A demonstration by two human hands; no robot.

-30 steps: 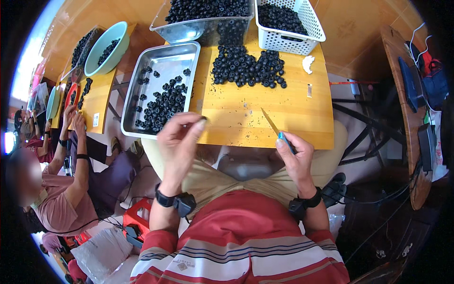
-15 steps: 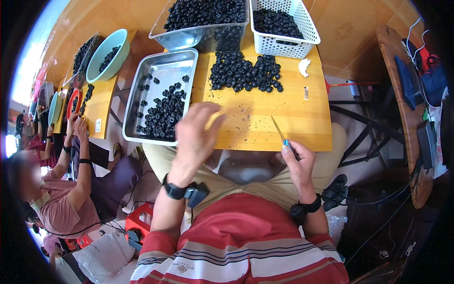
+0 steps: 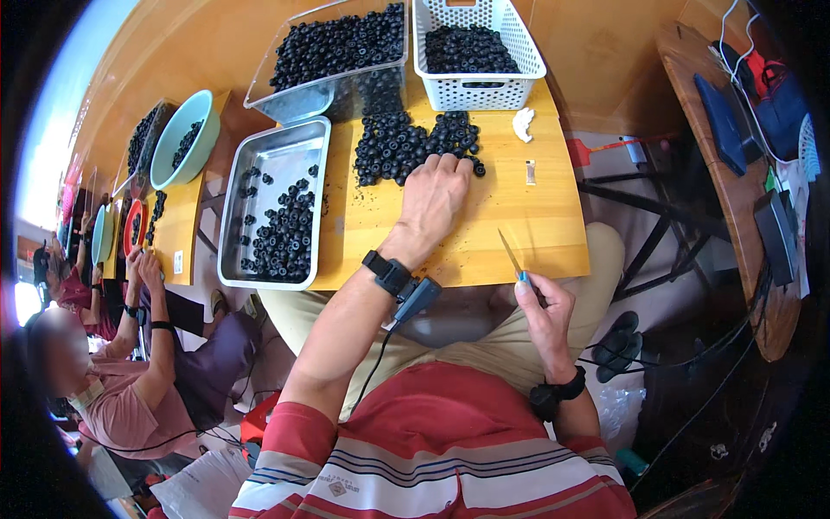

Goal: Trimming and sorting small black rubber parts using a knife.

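Observation:
A pile of small black ring-shaped parts (image 3: pixel 393 147) lies on the yellow wooden table (image 3: pixel 380 242). My left hand (image 3: pixel 438 186) reaches over the pile's near right edge, its fingers close together and bent down; their tips, and whatever they pinch, are hidden. Near the table's front edge my right hand (image 3: pixel 545 307) is closed round a thin pointed blade (image 3: pixel 508 249), its tip toward the far side. Blue shows where the thumb grips it. To the left, a metal tray (image 3: pixel 228 221) contains several more black parts, loosely heaped toward its near end.
At the back stand a clear plastic bin (image 3: pixel 298 105) and a white perforated basket (image 3: pixel 475 91), both with black parts. A crumpled white scrap (image 3: pixel 523 125) lies at the table's right. Another person (image 3: pixel 130 381) works at a table to the left, near a teal bowl (image 3: pixel 186 164).
My left hand has moved from beside the tray, away and right, to the pile. My right hand still grips the blade. The whole view has shifted a little.

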